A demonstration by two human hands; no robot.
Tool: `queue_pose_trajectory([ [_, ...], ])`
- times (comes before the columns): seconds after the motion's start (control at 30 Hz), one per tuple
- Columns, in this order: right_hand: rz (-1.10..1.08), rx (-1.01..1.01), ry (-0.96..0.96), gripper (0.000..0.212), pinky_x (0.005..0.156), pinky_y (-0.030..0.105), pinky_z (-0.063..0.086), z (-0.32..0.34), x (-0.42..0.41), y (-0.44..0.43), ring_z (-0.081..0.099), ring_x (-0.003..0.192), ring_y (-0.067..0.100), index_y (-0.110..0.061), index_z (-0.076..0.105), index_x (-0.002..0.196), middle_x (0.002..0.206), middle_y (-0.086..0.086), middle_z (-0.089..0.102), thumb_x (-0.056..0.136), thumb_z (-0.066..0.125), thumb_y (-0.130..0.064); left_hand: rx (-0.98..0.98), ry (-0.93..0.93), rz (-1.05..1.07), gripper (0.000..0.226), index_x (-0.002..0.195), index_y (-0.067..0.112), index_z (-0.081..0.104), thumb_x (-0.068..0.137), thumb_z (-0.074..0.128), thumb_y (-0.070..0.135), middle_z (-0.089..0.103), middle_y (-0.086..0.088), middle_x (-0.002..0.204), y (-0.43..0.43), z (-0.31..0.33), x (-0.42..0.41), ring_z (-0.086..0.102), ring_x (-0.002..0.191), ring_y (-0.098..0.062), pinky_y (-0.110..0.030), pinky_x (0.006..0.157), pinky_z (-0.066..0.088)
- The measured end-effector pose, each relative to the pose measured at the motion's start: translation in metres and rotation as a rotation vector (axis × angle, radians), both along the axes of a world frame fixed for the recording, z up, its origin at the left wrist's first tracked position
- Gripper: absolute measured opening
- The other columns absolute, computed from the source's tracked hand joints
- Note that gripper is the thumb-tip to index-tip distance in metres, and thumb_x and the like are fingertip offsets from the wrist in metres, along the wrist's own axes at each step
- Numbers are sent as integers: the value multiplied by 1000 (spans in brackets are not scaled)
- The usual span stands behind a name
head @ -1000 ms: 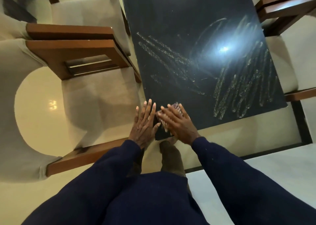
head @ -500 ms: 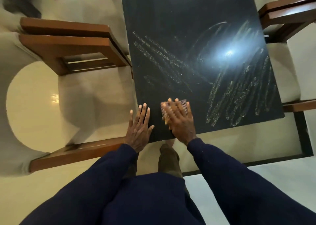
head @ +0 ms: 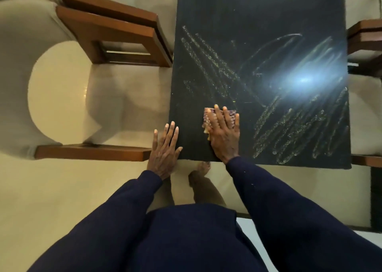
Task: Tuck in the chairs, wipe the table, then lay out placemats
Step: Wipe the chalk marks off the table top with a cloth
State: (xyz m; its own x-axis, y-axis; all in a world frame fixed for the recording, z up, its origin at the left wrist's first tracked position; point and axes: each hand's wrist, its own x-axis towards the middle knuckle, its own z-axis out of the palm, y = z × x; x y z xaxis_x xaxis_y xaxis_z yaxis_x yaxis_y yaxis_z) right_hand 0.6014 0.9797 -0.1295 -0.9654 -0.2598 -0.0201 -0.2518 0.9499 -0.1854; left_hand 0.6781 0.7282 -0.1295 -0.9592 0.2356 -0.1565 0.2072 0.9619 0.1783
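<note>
right hand (head: 224,134) presses cloth (head: 231,114) flat on table (head: 258,13) — streaks beside it

On the dark table (head: 258,13), the right hand (head: 224,136) presses flat on a cloth (head: 206,120) near the 6 o'clock edge — pale streaks (head: 289,131) toward 4 o'clock. The left hand (head: 164,147) rests flat at the 7 o'clock corner.

glossy dark table (head: 258,13); wood chair (head: 107,30); patterned cloth (head: 207,116).
</note>
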Motion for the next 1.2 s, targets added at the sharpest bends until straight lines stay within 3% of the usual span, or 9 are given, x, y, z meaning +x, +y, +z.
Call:
queue_pose_trajectory([
  [0.1,208,-103,-9,85,129,69,6,1,30,-30,8,165,35,-24,24,171,179,8,14,100,69,-30,-8,-2,33,68,169,6,14,112,38,35,0,-16,178,-6,4,18,2,165,-32,-62,130,13],
  [0.23,609,-119,-25,77,129,68,11,1,62,1,11,165,33,-29,23,171,179,8,16,104,62,-35,3,-13,110,66,169,7,12,112,25,37,-1,-15,178,-11,8,32,1,165,-33,-63,130,13],
  [0.3,676,-110,-24,74,130,68,11,4,51,26,12,165,33,-29,26,170,178,7,18,104,60,-36,5,-15,134,67,169,8,11,111,25,39,-1,-15,178,-10,9,36,0,165,-33,-63,130,12],
  [0.5,238,-50,-18,85,129,68,9,8,-5,-10,18,163,37,-23,28,169,176,11,23,97,74,-31,-6,-20,220,69,170,9,12,112,20,45,0,-15,178,-7,11,43,2,165,-33,-62,130,12],
  [0.67,425,-96,-21,83,128,71,9,3,21,-66,10,165,37,-24,22,171,178,10,15,101,66,-34,19,-4,276,69,169,10,15,111,26,44,2,-15,178,-11,15,50,4,165,-33,-64,129,17],
  [0.83,712,-123,-26,67,130,67,11,4,45,-7,15,165,33,-28,28,169,177,7,20,108,53,-40,66,27,335,67,168,11,18,110,25,43,8,-16,177,-11,17,47,11,164,-36,-65,127,21],
  [0.93,517,-60,-26,75,130,66,10,6,10,25,13,165,30,-24,32,168,178,6,20,101,61,-41,83,46,282,65,169,12,19,112,27,43,7,-14,178,-2,14,39,10,164,-35,-64,128,18],
  [1.07,226,7,-6,66,130,66,11,8,-61,-7,13,165,31,-26,24,170,178,5,20,108,44,-36,54,66,256,71,170,13,14,110,41,40,6,-12,178,10,6,34,7,165,-33,-60,131,10],
  [1.2,220,-23,8,73,130,67,7,3,-93,-70,10,165,32,-28,19,171,178,6,16,106,50,-33,55,52,320,76,170,11,13,109,51,35,4,-12,178,14,-2,20,6,165,-32,-61,131,10],
])
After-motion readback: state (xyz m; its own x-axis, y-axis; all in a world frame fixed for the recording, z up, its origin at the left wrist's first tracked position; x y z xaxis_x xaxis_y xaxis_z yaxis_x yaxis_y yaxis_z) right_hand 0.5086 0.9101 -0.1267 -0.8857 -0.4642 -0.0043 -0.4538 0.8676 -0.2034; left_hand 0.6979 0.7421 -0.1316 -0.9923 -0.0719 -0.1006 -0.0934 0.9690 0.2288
